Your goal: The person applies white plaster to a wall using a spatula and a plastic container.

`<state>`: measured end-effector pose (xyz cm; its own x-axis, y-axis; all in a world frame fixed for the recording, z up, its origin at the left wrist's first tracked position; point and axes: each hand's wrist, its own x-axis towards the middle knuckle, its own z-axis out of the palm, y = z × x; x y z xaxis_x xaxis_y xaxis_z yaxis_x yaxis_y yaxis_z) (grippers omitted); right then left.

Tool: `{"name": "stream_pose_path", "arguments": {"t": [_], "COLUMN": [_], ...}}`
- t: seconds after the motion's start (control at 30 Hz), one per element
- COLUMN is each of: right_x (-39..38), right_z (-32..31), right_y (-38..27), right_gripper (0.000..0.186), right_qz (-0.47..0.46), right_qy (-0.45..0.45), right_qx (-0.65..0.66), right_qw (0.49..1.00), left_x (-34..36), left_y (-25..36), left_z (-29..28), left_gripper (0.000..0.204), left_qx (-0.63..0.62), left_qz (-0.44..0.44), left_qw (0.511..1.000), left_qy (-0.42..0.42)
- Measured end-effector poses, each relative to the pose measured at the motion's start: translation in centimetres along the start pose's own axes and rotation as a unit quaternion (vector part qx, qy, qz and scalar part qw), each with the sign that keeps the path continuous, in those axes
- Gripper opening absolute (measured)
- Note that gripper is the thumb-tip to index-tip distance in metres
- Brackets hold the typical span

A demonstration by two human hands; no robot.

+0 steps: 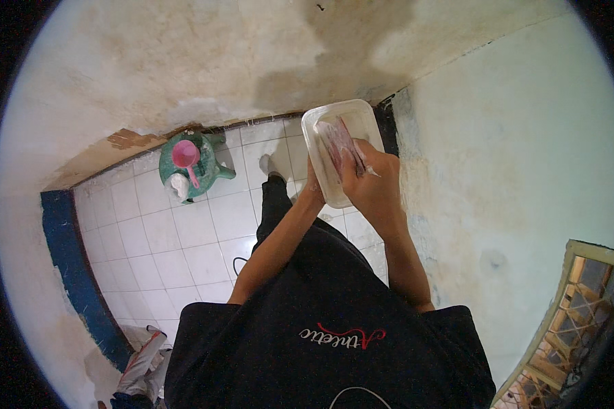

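Observation:
In front of my body is a whitish rectangular plastic tub [371, 118] with rounded corners, smeared inside with pale paste. My left hand [314, 185] grips it along its left side; most of those fingers are hidden behind the tub. Over the tub's opening, my right hand [377, 176] is closed around a flat, broad scraper [335, 141], reddish and coated with white paste. The scraper's blade slants toward the far left inside the tub. White paste also clings to the right hand's fingers.
A green plastic stool [211, 167] by the far wall carries a pink dipper [185, 155] and a white lump or bag [177, 186]. Patchy walls meet at a corner beyond the tub. White floor tiles [184, 228], a crumpled sack [143, 358] and a latticed window [569, 320] also show.

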<state>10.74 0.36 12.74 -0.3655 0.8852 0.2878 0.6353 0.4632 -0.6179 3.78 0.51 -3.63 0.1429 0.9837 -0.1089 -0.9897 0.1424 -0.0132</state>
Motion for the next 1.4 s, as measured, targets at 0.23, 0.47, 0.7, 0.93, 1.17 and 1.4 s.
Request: {"name": "stream_pose_path", "arguments": {"t": [0.23, 0.47, 0.7, 0.93, 1.17, 1.4], "right_x": [0.3, 0.3, -0.2, -0.2, -1.0, -0.6], "right_z": [-0.4, -0.9, -2.1, -1.9, -1.2, -1.7], "right_y": [-1.0, -1.6, -1.4, -2.5, -2.2, -2.2], "right_gripper": [0.008, 0.012, 0.016, 0.017, 0.017, 0.017], "right_qz": [0.001, -0.006, 0.013, 0.017, 0.018, 0.052], "right_qy": [0.024, 0.02, 0.049, 0.034, 0.015, 0.015], "right_qx": [0.036, 0.043, -0.009, 0.015, 0.039, 0.046], "right_qw": [0.999, 0.999, 0.999, 0.999, 0.999, 0.997], "left_x": [0.1, 0.7, -0.5, -1.2, -1.0, -1.3], "left_y": [0.3, 0.1, 0.9, 0.5, 0.3, 0.3], "left_z": [-0.6, -3.4, -1.5, -2.4, -2.8, -2.6], "left_gripper": [0.057, 0.061, 0.071, 0.073, 0.069, 0.064], "left_qx": [0.075, 0.064, -0.001, -0.017, 0.003, -0.014], "left_qz": [0.0, 0.001, -0.068, -0.06, -0.069, -0.075], "left_qw": [0.993, 0.998, 0.997, 0.998, 0.996, 0.997], "left_qy": [-0.093, 0.001, 0.024, -0.01, -0.06, -0.017]}}
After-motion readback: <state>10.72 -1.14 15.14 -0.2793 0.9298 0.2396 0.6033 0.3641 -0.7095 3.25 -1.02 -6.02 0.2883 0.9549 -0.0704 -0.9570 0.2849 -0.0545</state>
